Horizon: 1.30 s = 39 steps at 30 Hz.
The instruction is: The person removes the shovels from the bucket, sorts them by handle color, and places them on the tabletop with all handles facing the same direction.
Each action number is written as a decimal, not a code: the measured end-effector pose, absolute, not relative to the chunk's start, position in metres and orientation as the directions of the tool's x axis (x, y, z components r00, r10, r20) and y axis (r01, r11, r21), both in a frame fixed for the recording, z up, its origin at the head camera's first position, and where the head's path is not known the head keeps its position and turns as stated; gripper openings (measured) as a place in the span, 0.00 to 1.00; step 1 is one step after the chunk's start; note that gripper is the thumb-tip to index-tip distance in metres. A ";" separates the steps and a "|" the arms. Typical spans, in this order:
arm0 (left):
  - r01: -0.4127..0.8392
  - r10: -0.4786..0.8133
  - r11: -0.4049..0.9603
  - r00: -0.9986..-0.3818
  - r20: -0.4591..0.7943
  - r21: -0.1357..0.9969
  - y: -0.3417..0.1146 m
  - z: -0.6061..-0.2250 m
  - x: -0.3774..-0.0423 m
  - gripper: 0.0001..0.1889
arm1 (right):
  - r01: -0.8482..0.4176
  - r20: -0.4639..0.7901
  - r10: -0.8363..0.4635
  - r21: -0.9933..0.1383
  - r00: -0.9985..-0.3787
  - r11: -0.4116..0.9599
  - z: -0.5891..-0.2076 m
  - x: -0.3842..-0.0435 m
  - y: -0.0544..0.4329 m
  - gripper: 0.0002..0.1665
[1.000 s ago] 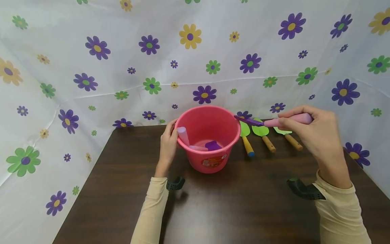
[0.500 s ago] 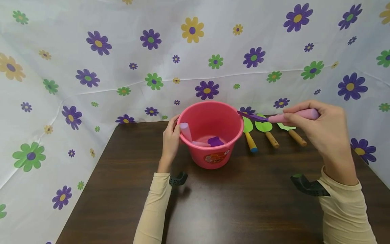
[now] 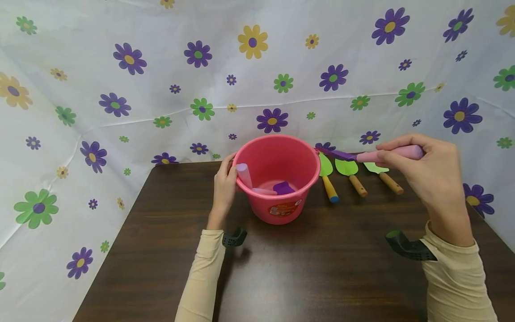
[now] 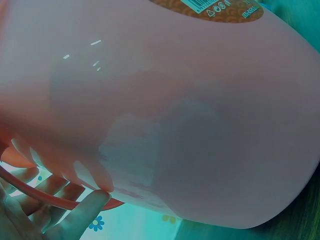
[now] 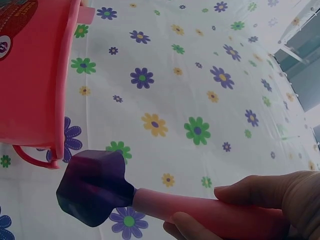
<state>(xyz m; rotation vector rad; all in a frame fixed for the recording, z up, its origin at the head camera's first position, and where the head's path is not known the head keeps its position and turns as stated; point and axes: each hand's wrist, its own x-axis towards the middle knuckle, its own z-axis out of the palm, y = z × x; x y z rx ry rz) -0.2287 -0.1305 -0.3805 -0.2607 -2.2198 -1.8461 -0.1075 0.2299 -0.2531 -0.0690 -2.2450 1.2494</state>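
Observation:
A pink bucket stands upright on the table. My left hand grips its left side near the rim. In the left wrist view, the thumb and fingers of that left hand lie around the red bail handle, against the bucket wall. My right hand holds a hand trowel by its pink handle, thumb on one side and fingers on the other. Its purple blade points left at the bucket's right rim. Inside the bucket are a lilac handle and a purple-bladed tool.
Right of the bucket lie three green-bladed trowels, one with a yellow handle and two with wooden handles. They rest on the dark wooden table. A white flowered sheet hangs behind and at the sides.
The head view has tilted slightly. My right hand and the trowel have drifted a little to the right, away from the bucket. My left hand keeps its place on the bucket.

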 end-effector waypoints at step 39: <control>0.272 -0.008 0.165 -0.961 0.277 0.948 -0.131 -0.381 -0.229 0.25 | -0.091 0.375 0.239 -0.681 -0.896 0.727 -0.277 -0.118 0.254 0.18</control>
